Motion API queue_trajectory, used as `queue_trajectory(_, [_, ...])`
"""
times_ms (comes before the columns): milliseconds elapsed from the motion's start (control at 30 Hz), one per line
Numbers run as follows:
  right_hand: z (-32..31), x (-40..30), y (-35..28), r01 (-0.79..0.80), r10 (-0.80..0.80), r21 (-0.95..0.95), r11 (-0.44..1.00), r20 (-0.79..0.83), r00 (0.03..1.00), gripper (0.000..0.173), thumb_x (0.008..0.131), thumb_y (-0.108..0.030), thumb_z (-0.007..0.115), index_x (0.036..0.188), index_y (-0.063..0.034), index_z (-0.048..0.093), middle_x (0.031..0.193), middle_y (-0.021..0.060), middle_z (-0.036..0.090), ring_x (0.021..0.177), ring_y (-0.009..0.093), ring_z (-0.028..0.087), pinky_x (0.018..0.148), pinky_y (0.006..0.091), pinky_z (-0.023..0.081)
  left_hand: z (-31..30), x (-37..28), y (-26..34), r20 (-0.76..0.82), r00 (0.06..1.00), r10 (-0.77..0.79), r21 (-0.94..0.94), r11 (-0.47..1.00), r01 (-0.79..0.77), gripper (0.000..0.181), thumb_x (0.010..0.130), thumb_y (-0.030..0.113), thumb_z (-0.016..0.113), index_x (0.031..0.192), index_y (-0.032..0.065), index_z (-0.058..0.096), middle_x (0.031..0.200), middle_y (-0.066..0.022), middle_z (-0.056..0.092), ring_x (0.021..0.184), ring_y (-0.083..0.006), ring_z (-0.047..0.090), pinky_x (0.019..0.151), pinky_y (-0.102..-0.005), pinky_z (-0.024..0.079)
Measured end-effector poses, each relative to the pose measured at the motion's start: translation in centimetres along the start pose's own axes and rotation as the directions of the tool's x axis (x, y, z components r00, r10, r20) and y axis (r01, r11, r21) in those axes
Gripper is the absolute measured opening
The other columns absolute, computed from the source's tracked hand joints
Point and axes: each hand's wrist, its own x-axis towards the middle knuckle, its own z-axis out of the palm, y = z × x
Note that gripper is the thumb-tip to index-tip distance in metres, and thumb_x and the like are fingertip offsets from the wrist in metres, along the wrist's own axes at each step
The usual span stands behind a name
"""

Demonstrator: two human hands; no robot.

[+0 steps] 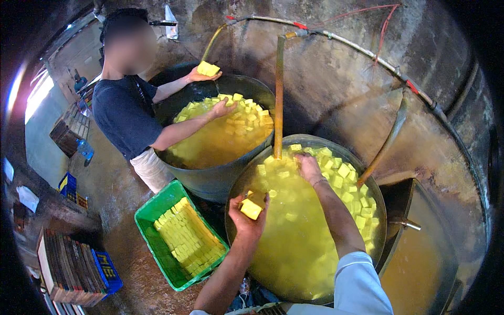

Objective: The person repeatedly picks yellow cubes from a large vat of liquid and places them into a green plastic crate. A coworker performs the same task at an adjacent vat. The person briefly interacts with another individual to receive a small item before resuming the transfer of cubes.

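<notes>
My left hand (pixel 249 220) cups a yellow block (pixel 251 209), which looks like tofu, over the left rim of a round vat (pixel 232 185). My right hand (pixel 309 167) reaches to the far side of the same vat, its fingertips at the surface of the cloudy yellow liquid (pixel 295 244). Those fingers are partly hidden, so what they touch is not clear. Many more yellow blocks (pixel 343 170) float or lie along the vat's far and right sides. Left of my forearm, a green plastic crate (pixel 143 218) holds rows of the same blocks.
A co-worker (pixel 126 110) holds yellow blocks (pixel 208 69) above a second vat (pixel 204 187). Hoses (pixel 279 94) (pixel 388 139) hang into my vat from a wall pipe (pixel 354 46). A tank (pixel 417 244) stands right; stacked boards (pixel 71 267) and a blue crate (pixel 106 271) are lower left.
</notes>
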Motion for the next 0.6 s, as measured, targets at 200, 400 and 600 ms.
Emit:
queue_trajectory(200, [-2.4, 0.7, 2.3, -0.317, 0.363, 0.472, 0.822, -0.005, 0.932, 0.023, 0.075, -0.023, 0.067, 0.090, -0.0059, 0.067, 0.088, 0.0165, 0.066, 0.086, 0.028, 0.064, 0.074, 0.0368, 0.050, 0.5, -1.2, 2.7, 0.053, 0.997, 0.052, -0.010, 0.999, -0.051, 0.033, 0.075, 0.023, 0.051, 0.100, 0.0042, 0.060, 0.106, -0.0131, 0.060, 0.101, -0.0324, 0.055, 0.090, -0.0475, 0.044])
queue_trajectory(400, [-0.9, -1.5, -6.3, 0.066, -0.027, -0.167, 0.984, 0.227, 0.974, 0.031, 0.068, -0.021, 0.070, 0.097, -0.0093, 0.067, 0.092, 0.0169, 0.061, 0.080, 0.033, 0.063, 0.074, 0.0402, 0.052, 0.4, -1.9, 5.5, -0.001, 0.997, 0.083, -0.033, 0.996, -0.083, 0.032, 0.072, 0.020, 0.054, 0.099, 0.0050, 0.061, 0.104, -0.0109, 0.061, 0.100, -0.0313, 0.056, 0.086, -0.0447, 0.043])
queue_trajectory(600, [0.4, -1.9, -3.6, -0.081, 0.017, 0.296, 0.952, 0.212, 0.977, 0.030, 0.072, -0.006, 0.070, 0.101, -0.0037, 0.064, 0.089, 0.0100, 0.062, 0.078, 0.017, 0.062, 0.071, 0.0300, 0.050, 1.0, -3.3, 8.7, -0.008, 0.990, 0.141, -0.017, 0.990, -0.141, 0.030, 0.072, 0.022, 0.056, 0.097, 0.0067, 0.062, 0.104, -0.0107, 0.061, 0.100, -0.0302, 0.055, 0.087, -0.0445, 0.042])
